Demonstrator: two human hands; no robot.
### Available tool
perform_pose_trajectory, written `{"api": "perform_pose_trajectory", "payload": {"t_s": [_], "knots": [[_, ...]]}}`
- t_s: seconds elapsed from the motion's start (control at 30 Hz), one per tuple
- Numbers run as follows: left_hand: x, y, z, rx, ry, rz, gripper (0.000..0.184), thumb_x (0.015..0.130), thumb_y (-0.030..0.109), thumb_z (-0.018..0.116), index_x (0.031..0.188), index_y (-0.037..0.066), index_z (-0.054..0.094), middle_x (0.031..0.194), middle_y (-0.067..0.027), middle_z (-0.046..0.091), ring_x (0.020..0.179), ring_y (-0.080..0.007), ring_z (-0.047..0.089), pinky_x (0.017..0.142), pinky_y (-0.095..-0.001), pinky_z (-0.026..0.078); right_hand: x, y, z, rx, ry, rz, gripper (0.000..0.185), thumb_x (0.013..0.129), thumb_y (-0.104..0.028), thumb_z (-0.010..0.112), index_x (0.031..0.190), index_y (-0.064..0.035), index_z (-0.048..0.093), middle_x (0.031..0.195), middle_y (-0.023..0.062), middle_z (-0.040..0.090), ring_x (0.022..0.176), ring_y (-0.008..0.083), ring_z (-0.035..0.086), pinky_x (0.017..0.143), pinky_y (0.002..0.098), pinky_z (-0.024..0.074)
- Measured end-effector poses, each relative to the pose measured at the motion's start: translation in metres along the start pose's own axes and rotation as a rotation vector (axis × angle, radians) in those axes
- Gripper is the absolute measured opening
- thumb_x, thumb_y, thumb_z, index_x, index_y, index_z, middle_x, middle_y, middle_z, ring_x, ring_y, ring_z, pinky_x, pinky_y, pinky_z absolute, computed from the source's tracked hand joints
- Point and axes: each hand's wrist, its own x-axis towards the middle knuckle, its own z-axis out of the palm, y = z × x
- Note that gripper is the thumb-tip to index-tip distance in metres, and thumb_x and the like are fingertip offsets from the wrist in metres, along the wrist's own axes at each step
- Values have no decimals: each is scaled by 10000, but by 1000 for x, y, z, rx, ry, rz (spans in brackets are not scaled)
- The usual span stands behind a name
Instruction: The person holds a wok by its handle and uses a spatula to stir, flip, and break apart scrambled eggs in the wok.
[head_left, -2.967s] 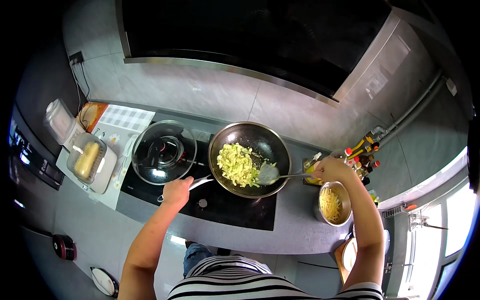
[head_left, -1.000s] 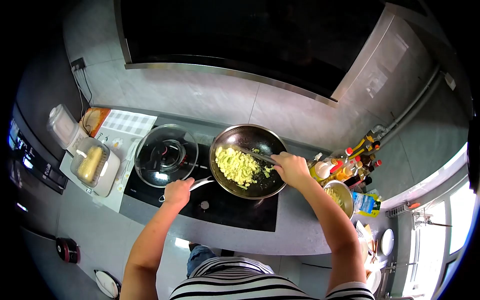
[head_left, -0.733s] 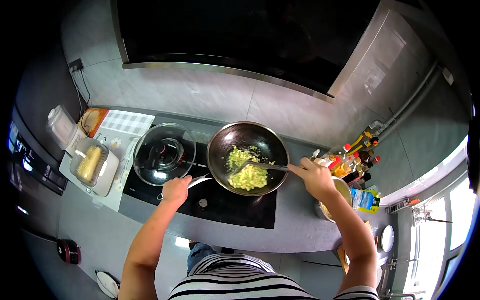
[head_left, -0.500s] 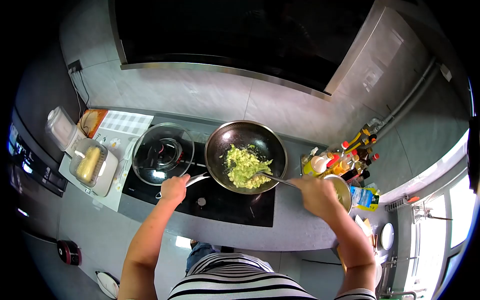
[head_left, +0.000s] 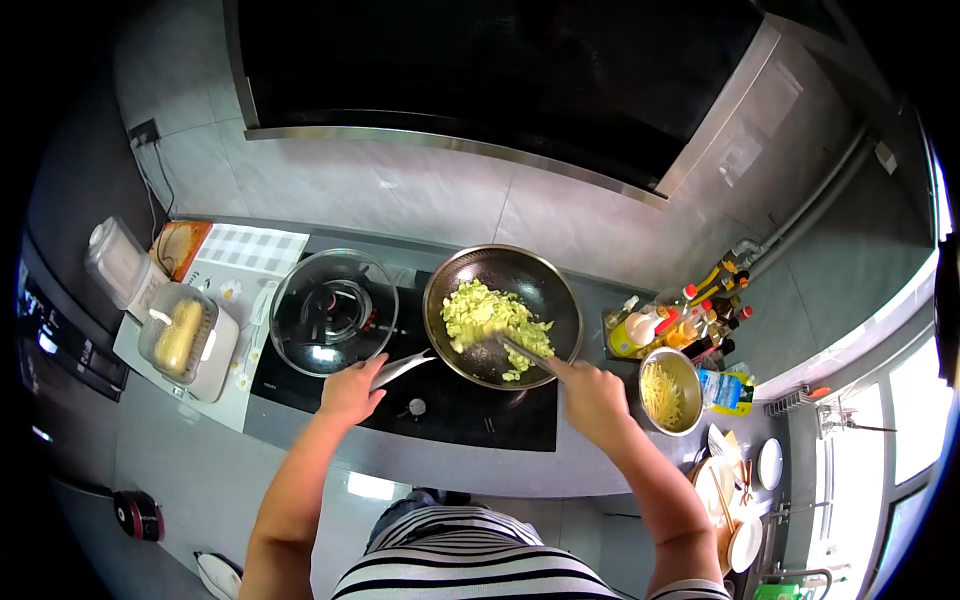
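Note:
A dark wok (head_left: 552, 290) with chopped yellow-green food (head_left: 482, 308) in it sits on the black cooktop (head_left: 470, 428). My right hand (head_left: 598, 402) is wrapped round the handle of a metal spatula (head_left: 525, 352), whose blurred head is down in the food. At the left, my left hand (head_left: 350, 392) has its thumb and fingers apart around the end of the wok handle (head_left: 404, 368); its grip looks loosened, though contact is partly hidden. Close by that hand is a glass lid (head_left: 335, 275) over the left burner.
Several sauce bottles (head_left: 690, 325) stand right of the wok, beside a metal bowl (head_left: 692, 425) of pale shreds. Farther right are plates (head_left: 769, 464) and a blue-yellow packet (head_left: 728, 390). A clear-lidded container (head_left: 180, 335) stands at the left. The range hood (head_left: 480, 150) overhangs the back.
My left fingers have spread from their grip on the wok handle. My right hand has moved left and nearer me, with the spatula at a steeper angle. Food has shifted leftward in the wok.

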Motion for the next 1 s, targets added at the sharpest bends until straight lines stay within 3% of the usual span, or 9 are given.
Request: {"api": "perform_pose_trajectory", "payload": {"t_s": [0.1, 0.2, 0.3, 0.57, 0.67, 0.73, 0.8, 0.9, 1.0], "knots": [[1, -5, -3, -17, -20, 37, 641, 791, 160, 741, 1381, 197, 494, 1052, -97, 668, 882, -317, 680, 756, -418, 546, 21, 0, 14, -64, 122, 42, 509, 806, -13, 548, 1279, -187, 624, 959, 117, 646, 814, 328, 685, 682, 433, 554], [4, -11, -4, -32, -31, 63, 645, 792, 158, 740, 1384, 207, 487, 1049, -95, 668, 875, -318, 681, 748, -423, 548, -6, 10, -35, -157, 37, 138, 502, 807, -50, 567, 1271, -230, 633, 981, 101, 661, 862, 299, 686, 709, 424, 547], [6, -15, -3, -34, -34, 60, 637, 794, 155, 738, 1379, 220, 496, 1057, -98, 664, 867, -321, 682, 733, -433, 550, -21, 25, -62, -330, -59, 43, 494, 806, -66, 574, 1264, -238, 639, 998, 92, 666, 912, 286, 682, 725, 418, 545], [9, -23, -2, -69, -4, 116, 632, 784, 141, 741, 1366, 240, 517, 930, -119, 702, 786, -350, 682, 703, -466, 547, 47, 9, 7, -197, 147, 114, 379, 831, -90, 595, 1190, -201, 641, 1059, 100, 644, 919, 285, 693, 740, 406, 567], [10, -22, -1, -73, 7, 109, 623, 779, 135, 742, 1355, 245, 533, 903, -124, 705, 778, -352, 681, 698, -467, 545, 37, 9, -43, -345, -3, 293, 322, 815, -149, 626, 1133, -139, 674, 1055, 113, 669, 927, 287, 701, 758, 411, 568], [11, -22, -1, -73, 12, 94, 614, 776, 132, 743, 1345, 246, 544, 902, -125, 705, 777, -350, 680, 695, -466, 544, 40, 8, -76, -400, -185, 405, 293, 824, -215, 632, 1041, -34, 711, 1118, 148, 692, 979, 282, 704, 819, 412, 558], [11, -24, 1, -80, 18, 90, 606, 772, 130, 745, 1336, 245, 555, 906, -122, 705, 776, -348, 680, 692, -464, 543, 55, 35, -59, -377, -265, 389, 359, 846, -274, 618, 1056, 4, 705, 1099, 178, 700, 975, 307, 702, 831, 422, 551], [12, -23, -2, -72, 44, 102, 596, 770, 124, 744, 1325, 246, 566, 904, -118, 705, 773, -345, 680, 692, -462, 543, 103, 94, 30, -134, -379, 306, 371, 876, -336, 598, 1064, -37, 713, 1023, 207, 708, 953, 345, 693, 825, 443, 545], [13, -23, -3, -91, 17, 83, 595, 770, 118, 742, 1324, 247, 567, 899, -114, 704, 777, -343, 680, 694, -459, 544, 101, 89, 66, 247, -195, 260, 330, 899, -382, 595, 1048, -116, 722, 948, 209, 707, 917, 372, 682, 806, 468, 537]]}}
